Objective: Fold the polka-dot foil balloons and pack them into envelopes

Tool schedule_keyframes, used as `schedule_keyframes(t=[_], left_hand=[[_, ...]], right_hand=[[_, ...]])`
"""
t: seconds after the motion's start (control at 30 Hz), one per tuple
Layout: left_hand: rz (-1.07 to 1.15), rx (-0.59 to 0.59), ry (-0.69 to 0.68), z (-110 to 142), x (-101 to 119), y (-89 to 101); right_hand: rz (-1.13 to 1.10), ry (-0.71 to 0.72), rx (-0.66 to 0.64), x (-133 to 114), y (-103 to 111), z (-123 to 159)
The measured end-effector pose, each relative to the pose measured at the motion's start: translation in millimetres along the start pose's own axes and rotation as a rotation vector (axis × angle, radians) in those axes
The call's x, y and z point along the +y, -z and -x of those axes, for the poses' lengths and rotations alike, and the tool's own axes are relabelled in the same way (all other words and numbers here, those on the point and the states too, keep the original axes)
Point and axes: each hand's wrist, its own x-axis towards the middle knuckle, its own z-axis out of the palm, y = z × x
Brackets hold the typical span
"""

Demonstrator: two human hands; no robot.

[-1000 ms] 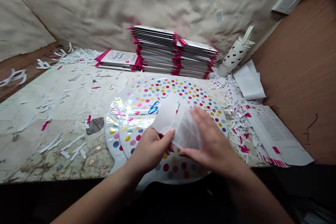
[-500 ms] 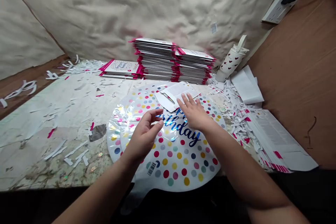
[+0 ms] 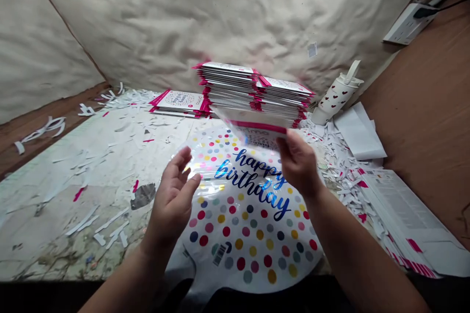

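Note:
A flat foil balloon (image 3: 235, 225) with coloured dots and blue "happy birthday" lettering lies on the table in front of me. My right hand (image 3: 299, 161) grips the right edge of a white and pink card envelope (image 3: 262, 134), lifted above the balloon's far part and blurred by motion. The envelope's flap stands out toward the left. My left hand (image 3: 176, 186) is over the balloon's left side, empty, thumb and fingers apart. Part of the balloon's far right is hidden by my right hand.
Stacks of filled pink-and-white envelopes (image 3: 229, 85) stand at the back, with a lower pile (image 3: 178, 102) on their left. A white tumbler with hearts (image 3: 338, 93) is at the back right. Flat envelopes (image 3: 414, 220) fan along the right edge. Paper scraps (image 3: 110, 225) litter the table.
The envelope that lay on the balloon has been picked up by my right hand and turned to its printed side. My left hand has moved left and its fingers have spread.

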Motion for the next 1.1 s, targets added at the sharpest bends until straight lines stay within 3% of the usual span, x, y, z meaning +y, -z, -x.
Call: schedule_keyframes(t=[0.07,0.13,0.23,0.33,0.43,0.5,0.57,0.67,0.77,0.87,0.93,1.03,1.1], left_hand=[[0.038,-0.062,-0.139,4.9,10.6,-9.1],[0.058,-0.211,-0.199,13.2,20.8,-20.7],[-0.014,-0.326,-0.226,24.0,33.7,-32.4],[-0.115,-0.3,-0.346,24.8,43.6,-25.4],[-0.316,-0.396,-0.704,20.1,40.4,-2.7],[-0.52,-0.519,-0.897,20.7,24.9,12.9],[-0.732,-0.672,-0.947,27.9,2.0,23.5],[-0.928,-0.896,-0.924,48.2,-27.2,27.3],[-0.998,-0.976,-0.823,65.6,-34.5,20.3],[-0.972,-0.946,-0.724,68.7,-28.9,8.2],[-0.923,-0.906,-0.603,63.8,-25.9,-0.5],[-0.986,-0.761,-0.382,52.4,-25.6,-11.5],[-1.09,-0.649,-0.303,45.9,-26.9,-15.8]], right_hand=[[-0.364,-0.083,0.074,-20.6,7.1,14.5],[-0.64,-0.199,-0.001,-32.5,5.0,29.0],[-0.773,-0.325,-0.076,-38.0,-1.0,45.7],[-0.662,-0.196,0.067,-41.2,9.5,52.8],[-0.368,0.105,0.142,-42.9,29.0,60.9],[-0.154,0.267,0.013,-38.3,32.7,75.1],[0.046,0.373,-0.163,-29.3,24.4,97.7],[0.274,0.429,-0.361,-16.9,0.8,135.8],[0.347,0.389,-0.43,-15.3,-14.8,157.0],[0.304,0.28,-0.419,-20.8,-17.7,154.0],[0.235,0.116,-0.401,-24.2,-17.6,143.7],[0.171,-0.192,-0.406,-26.4,-18.8,125.5],[0.201,-0.294,-0.4,-25.9,-19.7,115.3]])
